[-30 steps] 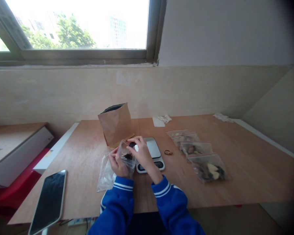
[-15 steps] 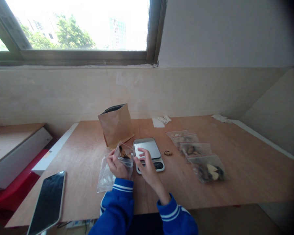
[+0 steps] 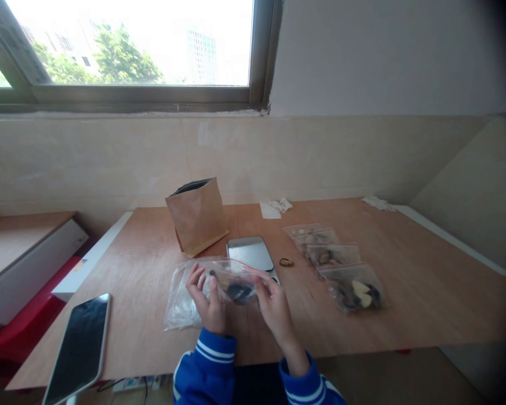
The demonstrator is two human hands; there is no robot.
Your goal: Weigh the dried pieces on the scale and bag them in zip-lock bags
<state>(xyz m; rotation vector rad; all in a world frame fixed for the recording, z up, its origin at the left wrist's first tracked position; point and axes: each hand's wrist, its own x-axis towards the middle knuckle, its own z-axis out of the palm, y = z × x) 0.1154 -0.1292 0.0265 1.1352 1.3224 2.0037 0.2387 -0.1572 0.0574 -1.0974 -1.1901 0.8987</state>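
In front of the scale, a clear zip-lock bag with a red seal line holds brown and dark dried pieces. My right hand pinches its right end between thumb and fingers. At the left end of the bag, my left hand is curled around it, thumb apart from the fingers. The kitchen scale is partly covered by the bag, its display hidden. To the left of it lies an empty-looking clear plastic bag, under my left hand. One small curled brown dried piece rests right of the scale.
A brown paper pouch stands with its top open behind the scale. Several filled zip-lock bags overlap at the right. A phone or tablet sits at the front left edge. White paper lies at the back.
The zip-lock bag has shifted right and now stretches between both hands. My right hand has moved from above the scale to grip its right end. The left hand has changed its hold.
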